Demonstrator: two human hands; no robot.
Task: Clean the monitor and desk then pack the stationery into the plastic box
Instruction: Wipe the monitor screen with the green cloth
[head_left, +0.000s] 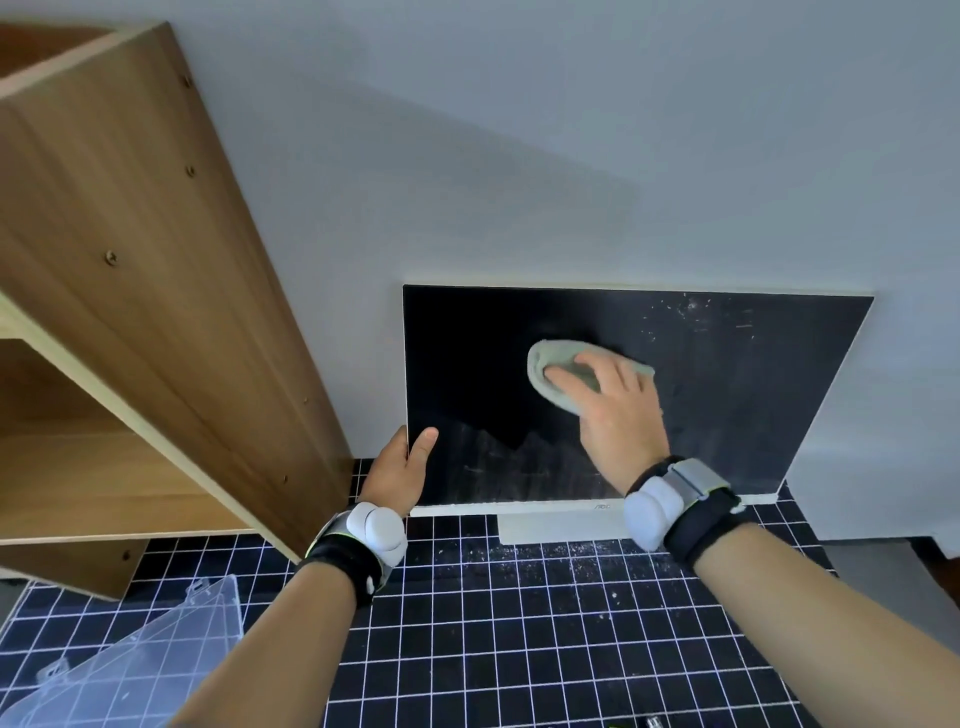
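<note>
Shelf: I see a wooden shelf unit (130, 291) left of the monitor (493, 374), its slanting side panel coming down close to the monitor's lower left corner.
Box: a clear plastic box (130, 670) lies on the gridded desk mat (519, 623), below and well left of the monitor.
Dust: white specks lie on the mat just in front of the monitor's stand (561, 527) (more speckle the screen's upper right, with smears low on the glass).
Wall: plain grey wall (571, 156) behind the monitor.
Left hand: my left hand (400, 470) grips the monitor's lower left edge, thumb curled onto the screen face.
Right hand: my right hand (613, 410) presses a bunched pale green cloth (561, 364) against the middle of the screen, fingers curled over it.
Cloth: between palm and glass, poking out up and left of the fingers.
</note>
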